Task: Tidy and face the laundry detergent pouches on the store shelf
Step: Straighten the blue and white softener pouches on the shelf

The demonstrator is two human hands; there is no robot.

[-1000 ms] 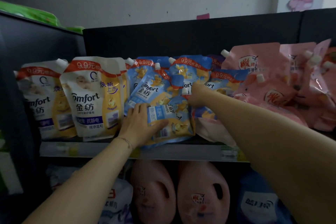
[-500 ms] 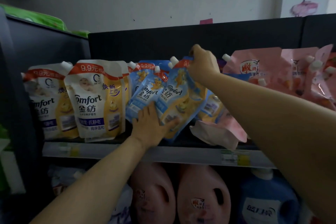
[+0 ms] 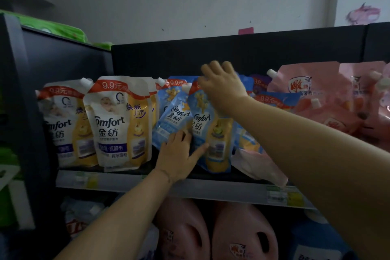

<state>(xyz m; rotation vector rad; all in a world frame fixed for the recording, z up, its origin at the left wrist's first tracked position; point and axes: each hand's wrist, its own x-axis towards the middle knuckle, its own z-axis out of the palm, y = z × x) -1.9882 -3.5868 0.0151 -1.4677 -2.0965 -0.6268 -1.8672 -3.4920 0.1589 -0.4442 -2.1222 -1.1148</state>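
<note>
The grey shelf-edge rail [image 3: 211, 189] ran across the front, with two pink plastic jugs [image 3: 244, 232] on the level below. On the shelf above the rail, a blue flexible detergent pouch with a red price band and gold graphic [image 3: 213, 133] stood nearly upright, leaning slightly left, label facing forward. The left hand [image 3: 179, 158] lay at its lower left, fingers straight and slightly spread, with the thumb extended onto the pouch face. The right hand [image 3: 223, 88] covered the pouch's top right corner; its fingers were blurred, so a grip could not be confirmed. White-and-gold spouted pouches [image 3: 120, 122] stood upright to the left and pink spouted pouches [image 3: 306, 90] lay tumbled to the right, against the black back panel [image 3: 253, 52]
</note>
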